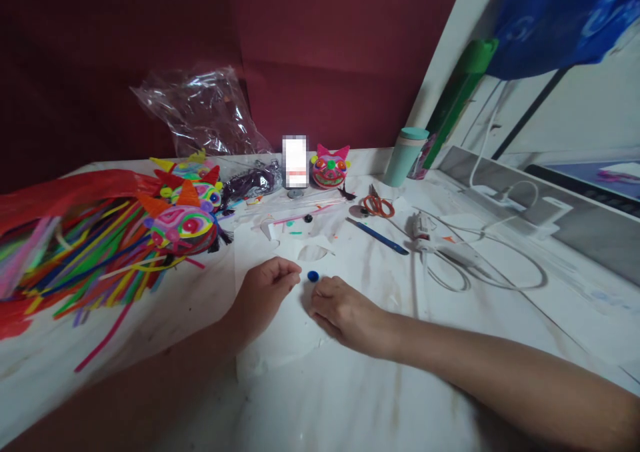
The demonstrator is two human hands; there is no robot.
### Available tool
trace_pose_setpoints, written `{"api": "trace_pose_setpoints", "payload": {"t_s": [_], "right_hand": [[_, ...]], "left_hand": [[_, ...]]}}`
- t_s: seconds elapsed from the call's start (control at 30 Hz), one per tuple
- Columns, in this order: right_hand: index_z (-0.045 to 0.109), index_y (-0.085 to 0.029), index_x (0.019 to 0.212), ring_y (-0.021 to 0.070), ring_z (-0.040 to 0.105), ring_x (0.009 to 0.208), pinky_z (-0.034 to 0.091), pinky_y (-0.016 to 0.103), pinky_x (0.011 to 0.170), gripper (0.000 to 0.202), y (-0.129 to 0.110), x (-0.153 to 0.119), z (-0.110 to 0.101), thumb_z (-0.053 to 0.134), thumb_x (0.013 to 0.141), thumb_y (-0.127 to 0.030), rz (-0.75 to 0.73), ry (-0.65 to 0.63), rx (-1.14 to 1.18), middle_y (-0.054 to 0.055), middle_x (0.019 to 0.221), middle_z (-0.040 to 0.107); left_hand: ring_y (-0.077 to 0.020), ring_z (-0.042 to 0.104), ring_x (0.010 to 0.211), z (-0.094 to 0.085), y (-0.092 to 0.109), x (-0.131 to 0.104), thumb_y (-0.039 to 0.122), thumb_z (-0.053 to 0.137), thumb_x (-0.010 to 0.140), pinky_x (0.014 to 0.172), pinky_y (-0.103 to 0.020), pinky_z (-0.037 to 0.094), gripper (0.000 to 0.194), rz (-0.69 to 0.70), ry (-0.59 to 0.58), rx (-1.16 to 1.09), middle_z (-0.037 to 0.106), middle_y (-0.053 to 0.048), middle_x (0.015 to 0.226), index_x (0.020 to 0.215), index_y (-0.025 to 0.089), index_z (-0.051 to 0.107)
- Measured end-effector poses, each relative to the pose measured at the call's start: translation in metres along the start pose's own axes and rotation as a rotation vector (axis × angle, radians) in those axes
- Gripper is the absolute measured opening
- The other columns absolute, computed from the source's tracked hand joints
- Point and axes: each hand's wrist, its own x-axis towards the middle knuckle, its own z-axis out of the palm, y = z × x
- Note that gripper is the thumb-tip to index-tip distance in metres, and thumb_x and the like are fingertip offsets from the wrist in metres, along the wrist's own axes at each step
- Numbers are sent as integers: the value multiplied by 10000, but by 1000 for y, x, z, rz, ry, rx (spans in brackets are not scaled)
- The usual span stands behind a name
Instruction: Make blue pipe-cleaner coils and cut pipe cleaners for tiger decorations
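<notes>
Blue piece point(313, 276), small and round, lies on a white sheet point(273, 352) just below the centre of the frame, between the two hands. Left of it, the left hand point(267, 289) is half curled, thumb and forefinger drawn together and pointing toward it; whether anything is pinched there I cannot tell. Right of it and just beside it, the right hand point(345, 311) is bent inward with its fingers folded; its back hides the grip, so I cannot tell if it holds something.

Above the piece, the sheet has an oval hole, and a black disc point(308, 218) lies higher up. Right of centre are a blue knife point(377, 235) and orange-handled scissors point(379, 205), with white cables point(493, 280) farther right. A pink mask point(330, 169) stands at upper centre, beside a phone point(295, 162) with a blurred screen; a green cup point(406, 157) is right of them. At the left lie bright strips point(105, 255) and a horned head point(185, 225), below a clear bag point(205, 112).
</notes>
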Motion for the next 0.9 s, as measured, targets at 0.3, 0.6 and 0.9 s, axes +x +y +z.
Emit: {"api": "trace_pose_setpoints", "payload": {"t_s": [0.3, 0.6, 0.9], "right_hand": [[527, -159, 749, 160, 513, 735, 438, 273, 694, 138, 5, -1, -10, 445, 841, -98, 51, 104, 189, 67, 754, 557], [522, -150, 756, 170, 480, 737, 414, 303, 680, 175, 2, 0, -1, 395, 876, -154, 38, 77, 179, 81, 769, 537], [526, -143, 726, 62, 299, 507, 219, 207, 472, 344, 7, 6, -8, 626, 725, -471, 649, 118, 1135, -62, 567, 398]], "left_hand": [[-130, 545, 612, 0, 2, -5, 264, 526, 715, 553, -224, 404, 134, 131, -58, 192, 626, 8, 654, 716, 183, 633], [-146, 574, 651, 1, -2, -4, 251, 519, 723, 601, -244, 435, 131, 136, -72, 198, 642, 0, 680, 735, 184, 631], [-126, 568, 636, 4, 2, -12, 143, 576, 703, 603, -223, 435, 83, 438, -35, 357, 623, 0, 688, 750, 188, 628]]}}
